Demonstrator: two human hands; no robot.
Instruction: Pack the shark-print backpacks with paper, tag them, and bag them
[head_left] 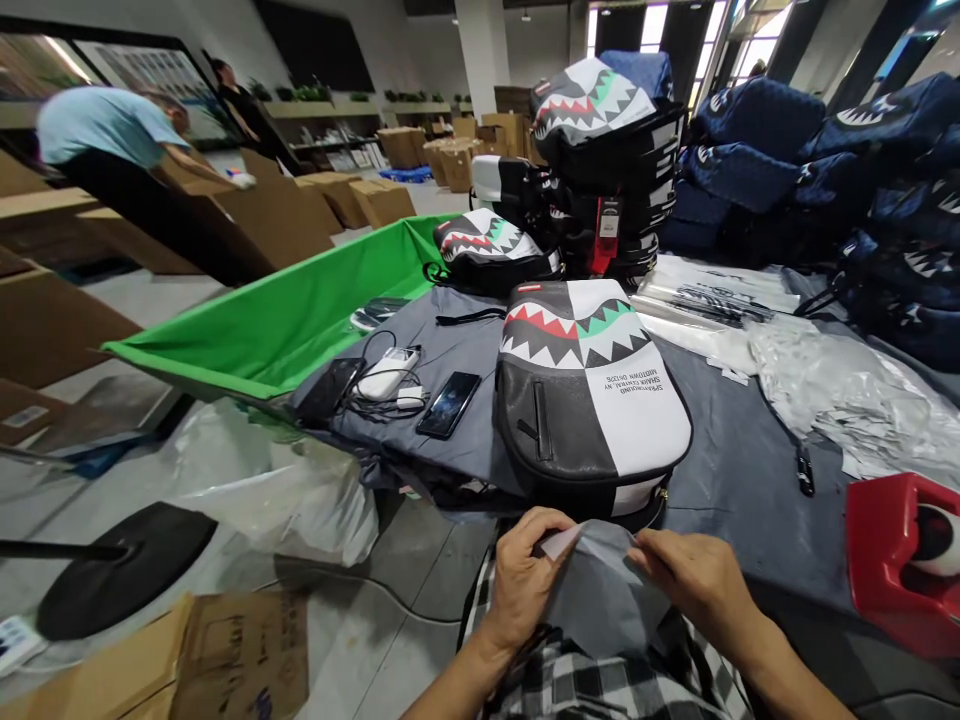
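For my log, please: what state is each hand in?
Left hand: closed, pinching a thin grey flexible sheet.
Right hand: closed, pinching its other side.

Floor (409, 610): grey tiles with thin joints, lower left to bottom centre
Counter (720, 460): draped in dark grey cloth, centre to right
Pillar (482, 50): pale, top centre
Wall (416, 60): grey, upper left, with a large dark panel (315, 45)
Ledge (322, 109): pale, below the panel, lined with potted plants (306, 94)
Windows (654, 27): bright panes between dark strips, upper right
Light: white glare through the panes
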